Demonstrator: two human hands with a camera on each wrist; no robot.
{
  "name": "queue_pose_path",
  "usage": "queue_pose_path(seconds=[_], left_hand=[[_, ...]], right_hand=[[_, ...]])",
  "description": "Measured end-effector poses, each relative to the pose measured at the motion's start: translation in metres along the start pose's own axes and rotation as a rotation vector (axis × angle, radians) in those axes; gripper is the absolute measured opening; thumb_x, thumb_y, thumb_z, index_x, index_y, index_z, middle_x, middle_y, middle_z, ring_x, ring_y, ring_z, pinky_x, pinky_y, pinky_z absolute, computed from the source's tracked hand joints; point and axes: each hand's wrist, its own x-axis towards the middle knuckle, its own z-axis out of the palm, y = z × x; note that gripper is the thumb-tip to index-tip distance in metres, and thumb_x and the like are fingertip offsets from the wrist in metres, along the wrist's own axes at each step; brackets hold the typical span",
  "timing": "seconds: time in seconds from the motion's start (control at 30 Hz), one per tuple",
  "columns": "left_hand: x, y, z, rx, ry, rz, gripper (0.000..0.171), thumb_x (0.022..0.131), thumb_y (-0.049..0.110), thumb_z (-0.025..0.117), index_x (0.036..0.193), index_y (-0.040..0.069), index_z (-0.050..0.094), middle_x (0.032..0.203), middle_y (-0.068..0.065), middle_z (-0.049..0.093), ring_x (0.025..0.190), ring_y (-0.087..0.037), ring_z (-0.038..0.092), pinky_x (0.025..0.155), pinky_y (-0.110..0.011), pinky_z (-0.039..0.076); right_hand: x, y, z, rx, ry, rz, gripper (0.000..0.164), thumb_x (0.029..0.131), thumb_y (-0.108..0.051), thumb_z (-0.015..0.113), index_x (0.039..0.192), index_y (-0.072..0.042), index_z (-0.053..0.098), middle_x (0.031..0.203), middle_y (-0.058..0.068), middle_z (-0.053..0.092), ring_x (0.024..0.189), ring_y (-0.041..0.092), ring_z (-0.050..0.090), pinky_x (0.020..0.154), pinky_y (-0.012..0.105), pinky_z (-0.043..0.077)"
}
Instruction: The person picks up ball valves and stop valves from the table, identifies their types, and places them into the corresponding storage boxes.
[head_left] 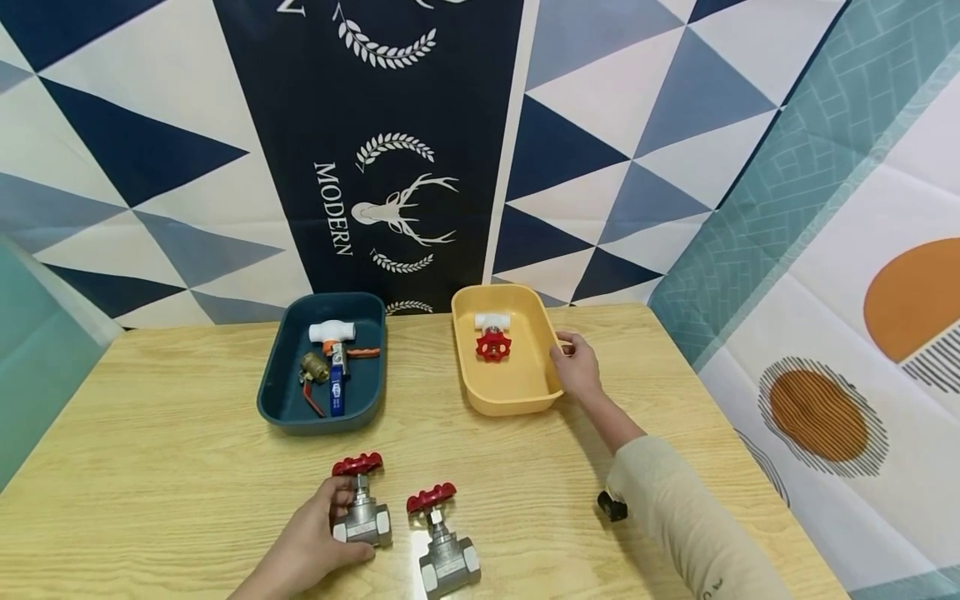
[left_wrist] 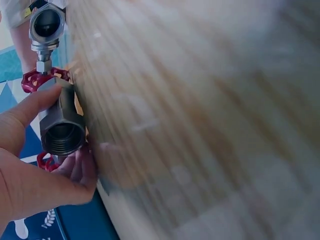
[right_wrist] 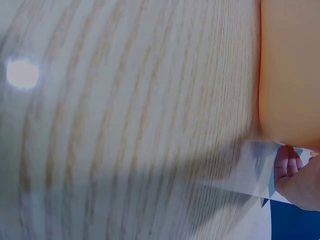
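Observation:
My left hand (head_left: 318, 533) grips a steel gate valve (head_left: 363, 518) with a red handwheel, its thumb along the near side of the body. In the left wrist view, the threaded opening of this valve (left_wrist: 64, 134) faces the camera between thumb and fingers. Just right of it on the table lies a second steel gate valve (head_left: 447, 562), also with a red handwheel. My right hand (head_left: 577, 367) holds the right rim of a yellow bin (head_left: 510, 407). Inside that bin sits a white valve with a red handwheel (head_left: 492, 342). The right wrist view shows curled fingers (right_wrist: 287, 161) beside the bin wall.
At the back left stands a dark blue bin (head_left: 322, 427) holding a white fitting with an orange handle (head_left: 332, 332), a blue-handled valve (head_left: 337, 387) and a brass valve with a red lever (head_left: 313, 368). A small black object (head_left: 612, 506) lies by the right sleeve. Patterned cloth hangs behind the wooden table (head_left: 187, 483).

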Motion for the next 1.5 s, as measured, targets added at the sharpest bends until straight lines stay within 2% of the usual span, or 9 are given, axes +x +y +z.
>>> queue_pose_path(seconds=[0.17, 0.3, 0.43, 0.53, 0.7, 0.9, 1.13, 1.4, 1.5], left_hand=[[0.001, -0.001, 0.001, -0.023, -0.013, 0.016, 0.086, 0.054, 0.011, 0.089, 0.127, 0.0, 0.045, 0.109, -0.007, 0.057, 0.097, -0.02, 0.053, 0.083, -0.037, 0.046], [0.001, -0.001, 0.0, -0.065, -0.062, 0.039, 0.085, 0.055, 0.01, 0.088, 0.127, 0.004, 0.044, 0.11, -0.007, 0.054, 0.1, -0.021, 0.052, 0.086, -0.038, 0.045], [0.002, 0.0, -0.003, -0.113, -0.113, 0.082, 0.084, 0.057, 0.007, 0.086, 0.128, 0.005, 0.041, 0.111, -0.009, 0.051, 0.1, -0.022, 0.05, 0.085, -0.033, 0.043], [0.001, 0.0, -0.004, -0.124, -0.127, 0.103, 0.083, 0.057, 0.005, 0.084, 0.128, 0.005, 0.041, 0.114, -0.011, 0.051, 0.103, -0.023, 0.05, 0.085, -0.033, 0.041], [0.002, 0.003, -0.004, -0.189, -0.14, 0.076, 0.089, 0.058, 0.006, 0.085, 0.135, 0.007, 0.039, 0.129, -0.019, 0.051, 0.113, -0.029, 0.052, 0.09, -0.039, 0.044], [0.004, 0.005, -0.006, -0.222, -0.19, 0.047, 0.094, 0.062, 0.008, 0.083, 0.14, 0.003, 0.033, 0.136, -0.03, 0.043, 0.104, -0.025, 0.057, 0.083, -0.034, 0.049], [0.002, -0.003, -0.007, -0.288, -0.25, 0.053, 0.09, 0.064, 0.003, 0.081, 0.139, 0.003, 0.029, 0.14, -0.031, 0.038, 0.106, -0.027, 0.056, 0.082, -0.029, 0.045], [0.0, -0.002, -0.012, -0.338, -0.234, 0.063, 0.091, 0.066, 0.006, 0.08, 0.139, 0.006, 0.026, 0.142, -0.033, 0.032, 0.109, -0.027, 0.054, 0.083, -0.031, 0.048], [0.0, 0.002, -0.017, -0.341, -0.213, 0.091, 0.09, 0.068, 0.007, 0.08, 0.139, 0.006, 0.025, 0.142, -0.034, 0.031, 0.112, -0.029, 0.053, 0.084, -0.033, 0.049]], right_hand=[[-0.001, 0.003, 0.001, -0.005, -0.001, -0.002, 0.039, 0.094, -0.016, 0.048, 0.131, -0.004, 0.05, 0.103, 0.014, 0.052, 0.09, 0.021, 0.05, 0.068, 0.021, 0.042], [0.0, 0.004, 0.001, -0.007, 0.006, -0.007, 0.039, 0.093, -0.016, 0.048, 0.131, -0.003, 0.05, 0.101, 0.013, 0.052, 0.089, 0.02, 0.051, 0.068, 0.021, 0.042], [0.001, 0.003, 0.0, 0.001, 0.01, -0.012, 0.039, 0.093, -0.015, 0.048, 0.13, -0.002, 0.05, 0.1, 0.014, 0.053, 0.087, 0.02, 0.051, 0.066, 0.021, 0.043], [0.001, 0.001, 0.0, 0.002, 0.006, -0.009, 0.04, 0.093, -0.015, 0.048, 0.131, -0.002, 0.05, 0.101, 0.015, 0.053, 0.088, 0.021, 0.052, 0.067, 0.021, 0.044], [0.002, -0.001, -0.001, -0.002, 0.016, -0.004, 0.039, 0.093, -0.016, 0.049, 0.131, -0.005, 0.051, 0.102, 0.015, 0.053, 0.09, 0.022, 0.052, 0.068, 0.022, 0.044], [0.004, 0.0, 0.0, -0.003, 0.016, -0.019, 0.039, 0.093, -0.015, 0.049, 0.13, -0.003, 0.051, 0.099, 0.014, 0.053, 0.087, 0.021, 0.053, 0.066, 0.022, 0.044], [0.003, 0.002, 0.003, -0.004, 0.003, -0.014, 0.04, 0.093, -0.016, 0.049, 0.131, -0.004, 0.05, 0.102, 0.014, 0.053, 0.09, 0.021, 0.052, 0.068, 0.022, 0.044], [0.002, 0.003, 0.002, -0.01, 0.01, -0.016, 0.039, 0.093, -0.016, 0.049, 0.131, -0.004, 0.051, 0.099, 0.013, 0.053, 0.085, 0.019, 0.052, 0.066, 0.021, 0.044], [0.003, 0.004, 0.003, -0.013, 0.016, -0.018, 0.039, 0.093, -0.015, 0.049, 0.13, -0.004, 0.051, 0.098, 0.012, 0.053, 0.084, 0.018, 0.051, 0.065, 0.02, 0.043]])
